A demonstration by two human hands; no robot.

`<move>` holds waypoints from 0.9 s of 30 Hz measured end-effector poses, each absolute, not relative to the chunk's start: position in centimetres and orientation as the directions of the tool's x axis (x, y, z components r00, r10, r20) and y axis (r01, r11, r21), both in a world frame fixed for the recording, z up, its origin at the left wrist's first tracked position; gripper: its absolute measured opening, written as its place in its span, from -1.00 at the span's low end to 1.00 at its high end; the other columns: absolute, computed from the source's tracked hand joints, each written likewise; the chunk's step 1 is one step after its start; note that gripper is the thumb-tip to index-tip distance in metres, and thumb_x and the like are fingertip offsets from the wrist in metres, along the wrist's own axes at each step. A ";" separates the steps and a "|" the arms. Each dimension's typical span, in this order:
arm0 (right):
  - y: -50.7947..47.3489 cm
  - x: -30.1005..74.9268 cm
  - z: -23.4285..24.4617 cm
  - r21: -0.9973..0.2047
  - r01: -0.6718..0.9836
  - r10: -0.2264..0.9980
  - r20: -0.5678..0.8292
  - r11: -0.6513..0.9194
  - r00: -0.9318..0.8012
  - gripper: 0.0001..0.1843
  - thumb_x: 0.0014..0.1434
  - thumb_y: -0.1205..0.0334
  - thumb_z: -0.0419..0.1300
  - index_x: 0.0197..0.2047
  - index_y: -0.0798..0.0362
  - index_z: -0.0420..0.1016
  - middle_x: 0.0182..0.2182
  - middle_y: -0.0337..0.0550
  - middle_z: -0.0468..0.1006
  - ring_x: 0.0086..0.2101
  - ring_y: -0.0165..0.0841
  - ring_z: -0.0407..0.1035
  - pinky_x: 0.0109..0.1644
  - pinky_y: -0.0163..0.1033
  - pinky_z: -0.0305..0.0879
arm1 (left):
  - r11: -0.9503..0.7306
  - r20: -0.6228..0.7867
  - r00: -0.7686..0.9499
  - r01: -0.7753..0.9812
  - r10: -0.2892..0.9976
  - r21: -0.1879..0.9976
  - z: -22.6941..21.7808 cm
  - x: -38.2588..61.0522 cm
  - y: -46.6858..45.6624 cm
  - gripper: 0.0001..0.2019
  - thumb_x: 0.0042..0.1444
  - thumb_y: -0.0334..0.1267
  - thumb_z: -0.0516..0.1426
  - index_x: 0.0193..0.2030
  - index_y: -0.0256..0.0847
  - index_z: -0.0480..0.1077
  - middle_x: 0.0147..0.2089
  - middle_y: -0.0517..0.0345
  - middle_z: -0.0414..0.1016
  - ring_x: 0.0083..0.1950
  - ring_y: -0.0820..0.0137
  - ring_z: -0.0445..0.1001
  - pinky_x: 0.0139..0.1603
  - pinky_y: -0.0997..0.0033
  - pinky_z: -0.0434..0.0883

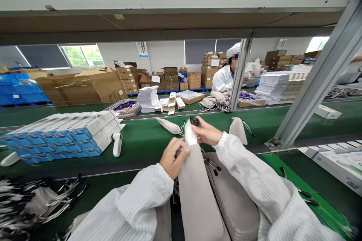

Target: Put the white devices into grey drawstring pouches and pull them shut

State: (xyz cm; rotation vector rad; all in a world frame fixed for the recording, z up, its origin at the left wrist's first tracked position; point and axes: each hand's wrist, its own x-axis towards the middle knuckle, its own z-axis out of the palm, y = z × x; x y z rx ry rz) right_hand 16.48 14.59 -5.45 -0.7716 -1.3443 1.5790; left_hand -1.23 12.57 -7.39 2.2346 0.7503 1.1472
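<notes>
My left hand (173, 157) pinches the open top of a grey drawstring pouch (195, 192) that lies over a stack of like pouches (234, 203) in front of me. My right hand (206, 131) grips a white handheld device with a black tip (191, 131), whose lower end sits in the pouch mouth. Both hands are closed, in white striped sleeves.
A green conveyor belt (147, 139) runs across. On it lie a stack of blue-and-white boxes (65, 135), a white device (117, 144) and filled pouches (169, 125) (238, 130). A metal post (313, 79) slants at right. A co-worker in white (226, 77) sits opposite.
</notes>
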 end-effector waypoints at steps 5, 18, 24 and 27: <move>13.5 14.0 -5.8 -0.990 0.134 0.767 -0.122 -0.047 -0.630 -0.42 0.01 -0.26 -0.15 -0.40 0.14 0.31 -0.50 -0.15 0.34 -0.56 -0.46 0.24 -0.65 -0.44 0.10 | -0.693 0.597 0.351 0.355 0.721 0.628 -6.4 -2.4 14.0 -0.82 0.04 -0.18 -0.04 -0.49 -0.23 0.17 -0.40 0.19 0.07 -0.42 0.45 0.13 -0.43 0.50 0.12; 14.6 17.3 -6.0 -0.883 0.342 0.934 0.236 0.322 -0.269 -0.48 0.00 -0.16 -0.09 -0.35 0.15 0.36 -0.63 -0.21 0.35 -0.70 -0.52 0.12 -0.62 -0.41 0.08 | -0.158 0.160 0.534 -0.051 0.830 0.986 -2.0 -2.3 8.2 -0.65 0.07 -0.02 -0.09 -0.50 -0.27 0.21 -0.74 0.37 -0.08 -0.72 0.61 -0.15 -0.73 0.61 -0.13; 13.4 12.5 -6.3 -0.948 -0.099 0.743 0.301 0.304 -0.597 -0.68 -0.28 0.16 0.26 -0.44 0.15 0.32 -0.46 -0.19 0.37 -0.39 -0.37 0.29 -0.28 -0.28 0.24 | -0.458 0.443 0.378 -0.055 0.813 0.887 -3.0 -1.8 9.0 -0.71 0.15 -0.14 -0.14 -0.38 -0.26 0.27 -0.56 0.25 0.16 -0.56 0.54 0.16 -0.53 0.57 0.15; 15.3 16.3 -5.9 -0.926 0.269 0.874 0.348 0.265 0.338 -0.59 -0.12 0.03 0.10 -0.26 0.17 0.30 -0.37 -0.10 0.38 -0.37 -0.31 0.31 -0.33 -0.25 0.27 | -0.617 0.490 0.437 0.215 0.754 0.757 -4.7 -1.3 9.0 -0.82 0.13 -0.24 -0.10 -0.24 -0.22 0.27 -0.40 0.18 0.29 -0.34 0.44 0.27 -0.31 0.49 0.22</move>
